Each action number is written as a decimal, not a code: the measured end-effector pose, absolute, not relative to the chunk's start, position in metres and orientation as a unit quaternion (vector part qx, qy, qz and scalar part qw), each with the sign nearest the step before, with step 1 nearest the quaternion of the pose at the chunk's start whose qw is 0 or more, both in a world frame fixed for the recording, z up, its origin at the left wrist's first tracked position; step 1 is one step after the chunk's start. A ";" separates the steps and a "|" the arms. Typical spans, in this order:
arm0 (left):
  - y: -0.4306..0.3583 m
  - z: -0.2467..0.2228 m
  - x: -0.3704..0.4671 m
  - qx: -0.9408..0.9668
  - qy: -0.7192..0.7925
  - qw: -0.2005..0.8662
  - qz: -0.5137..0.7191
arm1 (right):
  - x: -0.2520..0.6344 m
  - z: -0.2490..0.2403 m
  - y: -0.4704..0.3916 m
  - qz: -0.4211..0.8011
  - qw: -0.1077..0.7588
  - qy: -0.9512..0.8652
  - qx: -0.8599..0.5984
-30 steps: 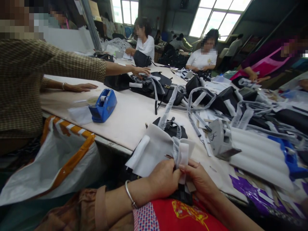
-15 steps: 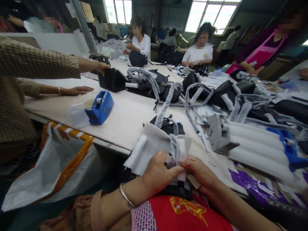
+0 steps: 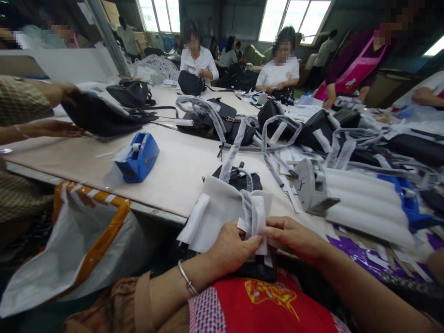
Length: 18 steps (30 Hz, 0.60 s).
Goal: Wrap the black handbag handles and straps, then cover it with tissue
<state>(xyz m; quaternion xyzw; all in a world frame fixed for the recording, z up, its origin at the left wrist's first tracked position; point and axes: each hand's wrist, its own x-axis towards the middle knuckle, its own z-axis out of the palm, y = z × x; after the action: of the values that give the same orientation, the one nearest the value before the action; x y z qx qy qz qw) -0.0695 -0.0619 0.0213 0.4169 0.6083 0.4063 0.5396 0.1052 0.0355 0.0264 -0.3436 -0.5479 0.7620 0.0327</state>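
**Both hands pinching white wrap at table edge**

Head view: my left hand [image 3: 231, 247] and right hand [image 3: 294, 237] both pinch the folded white foam strip [image 3: 258, 221], which sits at the near edge of the table [image 3: 180, 171]. A blue tape dispenser [image 3: 138, 157] stands on that table, well left of the strip.

Taking the blue plastic tape dispenser [image 3: 136, 157] as landmark: it sits on the long pale worktable [image 3: 180, 171]. A white woven sack with orange bands [image 3: 79, 236] hangs below it, off the table's near edge. To its right lies a small black handbag under white foam sheet [image 3: 222, 208], overhanging that edge. Farther right stands a grey metal tape stand [image 3: 312, 187], then white foam rolls [image 3: 367, 199]. Behind it lie black handbags with wrapped straps [image 3: 222, 122].
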 end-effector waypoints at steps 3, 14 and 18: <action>-0.062 0.019 -0.071 0.399 0.615 0.555 0.393 | 0.119 0.030 0.039 0.731 -0.025 -0.580 -0.357; -0.061 0.013 -0.075 0.430 0.633 0.540 0.350 | 0.114 0.062 0.030 0.483 0.034 -0.814 -0.321; -0.060 0.013 -0.074 0.425 0.616 0.543 0.380 | 0.107 0.070 0.039 0.398 0.054 -0.898 -0.178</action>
<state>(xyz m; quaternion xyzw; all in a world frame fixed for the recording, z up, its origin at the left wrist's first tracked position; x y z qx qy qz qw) -0.0737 -0.0604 0.0125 0.4254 0.6161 0.3804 0.5429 0.1069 0.0388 0.0699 -0.1783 -0.8984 0.3977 0.0541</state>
